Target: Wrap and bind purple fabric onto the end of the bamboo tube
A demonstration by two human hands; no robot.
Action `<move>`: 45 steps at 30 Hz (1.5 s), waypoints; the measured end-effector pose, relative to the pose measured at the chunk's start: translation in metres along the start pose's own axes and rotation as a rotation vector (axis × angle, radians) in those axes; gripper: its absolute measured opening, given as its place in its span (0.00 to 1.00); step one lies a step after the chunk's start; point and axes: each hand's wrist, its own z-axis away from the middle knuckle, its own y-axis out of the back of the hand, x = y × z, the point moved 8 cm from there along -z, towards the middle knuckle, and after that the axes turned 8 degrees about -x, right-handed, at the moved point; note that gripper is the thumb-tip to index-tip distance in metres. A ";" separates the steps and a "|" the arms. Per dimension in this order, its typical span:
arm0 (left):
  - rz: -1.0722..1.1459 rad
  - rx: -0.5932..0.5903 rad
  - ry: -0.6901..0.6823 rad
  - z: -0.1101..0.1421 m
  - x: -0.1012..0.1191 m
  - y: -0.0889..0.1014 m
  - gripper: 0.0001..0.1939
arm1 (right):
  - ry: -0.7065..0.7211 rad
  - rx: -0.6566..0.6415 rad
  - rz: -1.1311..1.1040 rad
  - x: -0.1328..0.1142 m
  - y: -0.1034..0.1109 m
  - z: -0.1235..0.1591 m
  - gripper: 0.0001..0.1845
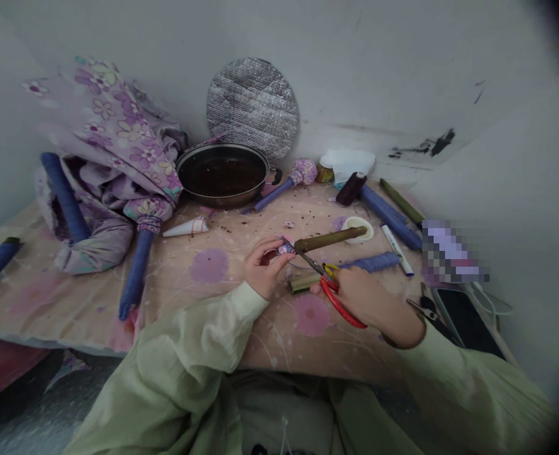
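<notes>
A small scrap of purple floral material (286, 248) is pinched between the thumb and fingertips of the left hand (264, 268), and its edge is reached by the thin tips of red-handled long-nose pliers (341, 303), whose handles are gripped closed in the right hand (369, 303). An olive-brown rod (329, 239) lies just beside the pliers, its far end resting on a white tape roll (358, 229), and a short olive tube (303, 282) is lying just below the pliers' tips.

The work appears to be well advanced but unfinished. Two blue-wrapped rods are topped with gathered floral heads: one (137, 272) is set at the left, and another (272, 194) lies in front of a dark metal pan (222, 174). Further blue-wrapped rods (369, 262) are seen without heads, so those may be judged as awaiting that stage, while the olive-brown rod is left unwrapped. A floral fabric bundle (113, 145) is heaped at the back left, and a spool of dark thread (350, 188) and a paper cone tied with red thread (184, 227) are set out on the cloth-covered surface (71, 297), though what lies beneath that cloth cannot be told
</notes>
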 end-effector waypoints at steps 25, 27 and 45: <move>-0.012 -0.015 -0.015 0.000 0.004 -0.002 0.13 | -0.022 0.003 0.025 0.007 0.003 0.003 0.29; -0.005 -0.009 -0.003 0.000 0.004 -0.002 0.13 | -0.062 -0.018 0.025 0.009 0.002 0.002 0.29; -0.008 -0.003 0.030 -0.001 0.004 -0.002 0.13 | 0.287 -0.074 -0.471 0.004 0.001 0.008 0.15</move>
